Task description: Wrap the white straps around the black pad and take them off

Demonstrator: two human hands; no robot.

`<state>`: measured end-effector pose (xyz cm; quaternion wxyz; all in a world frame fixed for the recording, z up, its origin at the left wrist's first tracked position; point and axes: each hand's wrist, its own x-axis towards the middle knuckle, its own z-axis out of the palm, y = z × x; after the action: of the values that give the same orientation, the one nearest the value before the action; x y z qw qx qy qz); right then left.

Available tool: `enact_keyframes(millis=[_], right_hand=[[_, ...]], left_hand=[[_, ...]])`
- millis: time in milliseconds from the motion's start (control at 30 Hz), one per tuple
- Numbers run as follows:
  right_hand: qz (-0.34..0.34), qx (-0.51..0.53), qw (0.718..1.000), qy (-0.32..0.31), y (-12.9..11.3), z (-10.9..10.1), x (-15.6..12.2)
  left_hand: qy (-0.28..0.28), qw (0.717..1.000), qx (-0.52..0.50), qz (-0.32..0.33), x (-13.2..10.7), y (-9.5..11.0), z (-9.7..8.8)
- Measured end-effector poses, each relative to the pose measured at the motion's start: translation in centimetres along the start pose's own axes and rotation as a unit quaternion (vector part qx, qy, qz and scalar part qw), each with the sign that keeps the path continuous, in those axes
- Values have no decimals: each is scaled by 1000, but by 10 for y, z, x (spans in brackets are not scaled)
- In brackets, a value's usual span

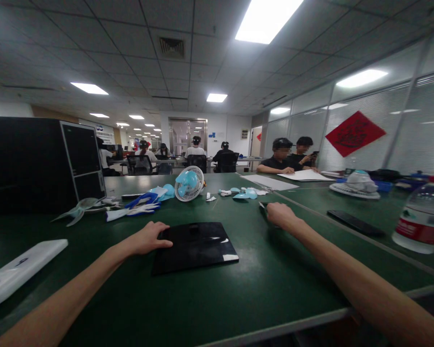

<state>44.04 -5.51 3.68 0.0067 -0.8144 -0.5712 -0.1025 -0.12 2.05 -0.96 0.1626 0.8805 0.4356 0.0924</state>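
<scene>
left arm [75, 289]: bare, comes in from the lower left corner and stretches forward and to the right, nearly straight.
left wrist [125, 248]: flat, in line with the forearm.
left grip [148, 238]: palm down, low and relaxed, fingers [162, 242] loosely spread and pointing to the right, thumb on the near side.
right arm [347, 270]: bare, comes in from the lower right corner and reaches forward and to the left, elbow out of view.
right wrist [298, 226]: straight, a little raised.
right grip [280, 215]: back of the hand towards the camera, fingers curled under (hidden, so how tightly they close cannot be told).
spacing: the two grips are well apart, the right one farther forward.
</scene>
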Motion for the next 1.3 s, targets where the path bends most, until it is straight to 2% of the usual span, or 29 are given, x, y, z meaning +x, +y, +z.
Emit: enact_keyframes(millis=[133,267,333,400,500,600,700,767,867,1033,1133,1233,1300], right_hand=[[53,-20,997,45,18,-33,-6],[81,-8,985,155,27,-62,-16],[51,33,977,207,22,-69,-21],[-13,109,967,231,10,-72,-26],[-112,291,932,183,-16,-67,-32],[-152,491,856,65,-46,-58,-42],[-173,596,783,-40,-72,-50,-53],[-182,615,761,-95,-85,-45,-61],[-189,619,747,-152,-96,-38,-66],[-180,629,733,-187,-99,-30,-66],[-179,640,719,-203,-97,-31,-67],[-179,635,704,-262,-94,-32,-70],[-185,608,708,-306,-94,-29,-71]], left_hand=[[2,1000,2,5,0,-1,0],[-6,1000,-3,6,0,-4,1],[-4,1000,2,8,1,-5,0],[22,1000,1,10,2,-4,-2],[121,992,-12,13,3,2,-11],[220,974,-52,13,0,12,-25],[257,958,-127,23,-7,25,-36],[235,955,-181,29,-14,34,-40],[170,962,-213,26,-23,46,-40],[133,967,-214,39,-26,54,-36],[111,956,-271,20,-27,53,-35],[0,941,-337,-1,-31,51,-34],[-91,935,-343,-10,-34,48,-31]])
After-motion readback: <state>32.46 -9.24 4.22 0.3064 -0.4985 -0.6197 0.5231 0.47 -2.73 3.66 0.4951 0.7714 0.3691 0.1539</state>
